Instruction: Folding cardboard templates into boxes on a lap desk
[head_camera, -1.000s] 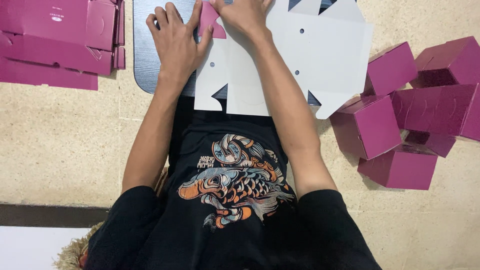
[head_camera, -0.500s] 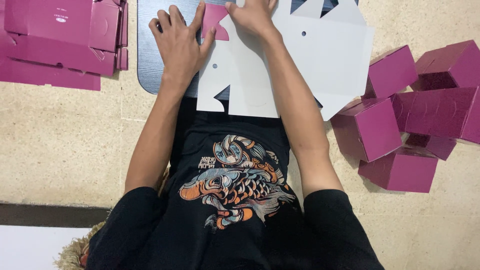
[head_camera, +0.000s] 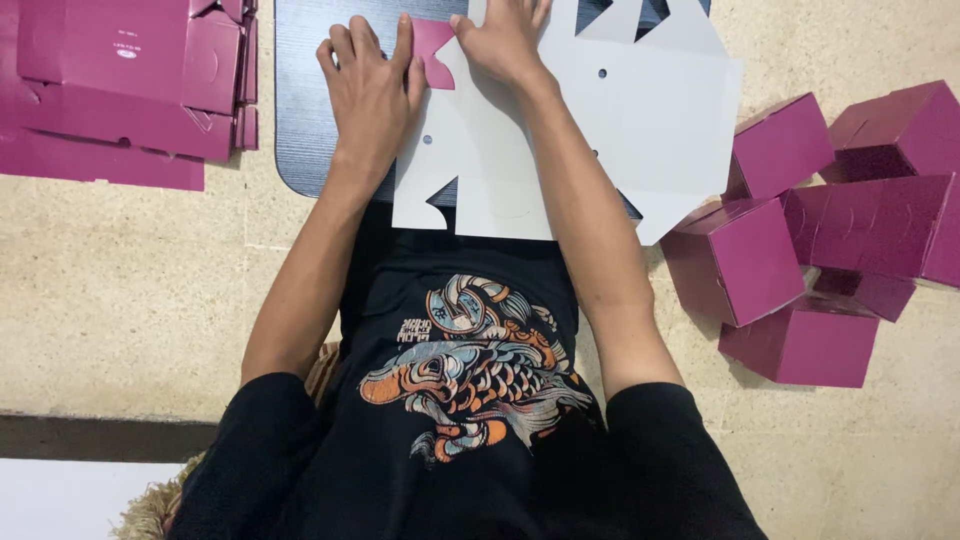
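Barely shifted: left hand (head_camera: 368, 85) stays spread flat on the white cardboard sheet (head_camera: 610, 130); right hand (head_camera: 503, 38) presses its magenta flap (head_camera: 432, 50) between them.

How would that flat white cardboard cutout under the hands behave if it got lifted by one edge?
The cardboard cutout is a thin, wide sheet, so it would probably feel light and sag somewhat. Its cut flaps and notches suggest it may bend along the fold lines. It lies flat on the smooth dark board under the left hand and right hand, so a push would likely slide it.
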